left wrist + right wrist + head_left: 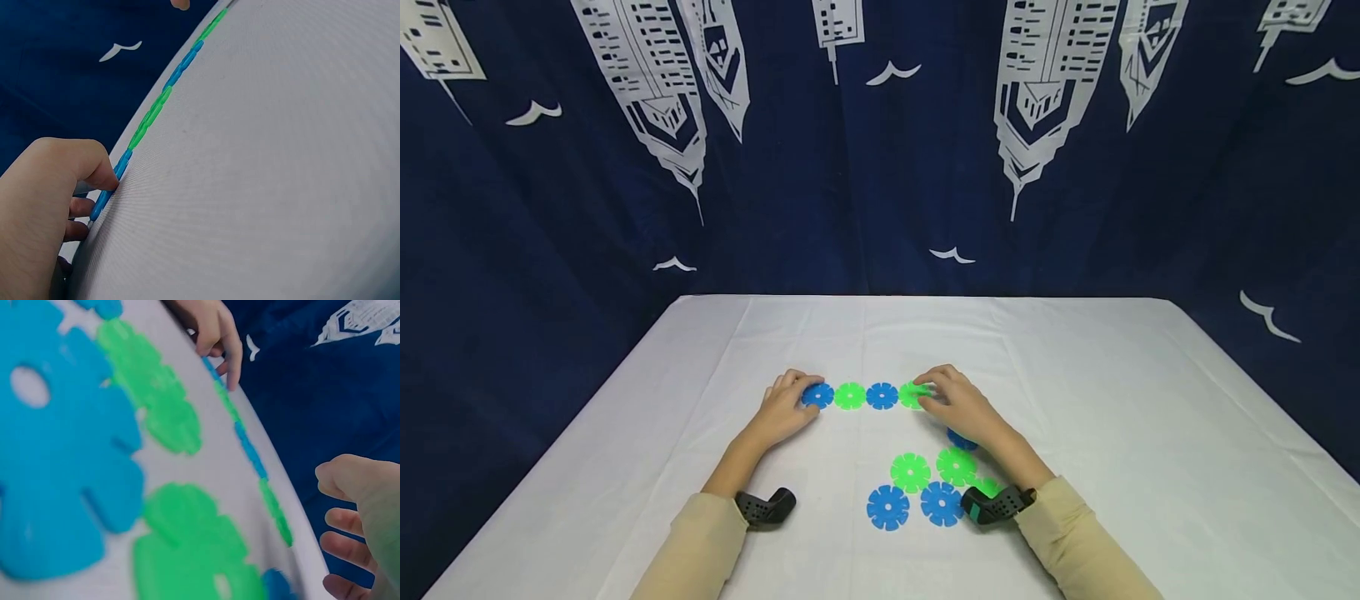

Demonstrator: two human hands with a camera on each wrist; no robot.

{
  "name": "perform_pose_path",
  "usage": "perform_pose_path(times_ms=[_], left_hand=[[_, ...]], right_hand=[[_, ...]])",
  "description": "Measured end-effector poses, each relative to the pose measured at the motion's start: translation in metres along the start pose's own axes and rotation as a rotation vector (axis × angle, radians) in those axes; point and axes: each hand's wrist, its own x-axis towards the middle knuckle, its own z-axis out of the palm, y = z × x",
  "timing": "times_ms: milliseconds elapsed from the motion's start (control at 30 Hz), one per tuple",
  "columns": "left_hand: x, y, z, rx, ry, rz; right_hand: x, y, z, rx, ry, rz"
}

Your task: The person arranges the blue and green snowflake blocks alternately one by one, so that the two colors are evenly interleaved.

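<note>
Four-piece wording aside, a row of notched, flower-shaped plastic discs lies flat on the white table, alternating blue and green, edge to edge. At its left end my left hand (pixel 786 406) holds a blue disc (pixel 818 396) by its edges, thumb in front and fingers behind. Beside that come a green disc (pixel 850 396) and another blue disc (pixel 882 396). My right hand (pixel 958 402) hovers by the green disc (pixel 912 395) at the right end. In the right wrist view its thumb and fingers stand apart, with a gap to the row (pixel 275 512). Whether the discs interlock, I cannot tell.
Nearer to me lie several loose discs: green ones (pixel 911 472) and blue ones (pixel 887 507), some partly covered by the right arm and its black wrist device (pixel 997 505). The white tabletop (pixel 1112 400) ends at a dark blue curtain (pixel 865 208).
</note>
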Motion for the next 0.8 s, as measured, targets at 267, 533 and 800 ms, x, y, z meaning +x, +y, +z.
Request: perform_pose_path(times_ms=[267, 533, 800], left_hand=[[-0.002, -0.002, 0.001, -0.005, -0.004, -0.012], [-0.002, -0.003, 0.002, -0.011, 0.006, -0.014], [0.001, -0.001, 0.002, 0.006, 0.009, 0.004]], right_hand=[[-0.007, -0.014, -0.02, -0.052, -0.039, -0.016], [-0.014, -0.031, -0.032, -0.164, -0.091, -0.064], [-0.034, -0.046, -0.032, -0.263, -0.204, -0.205]])
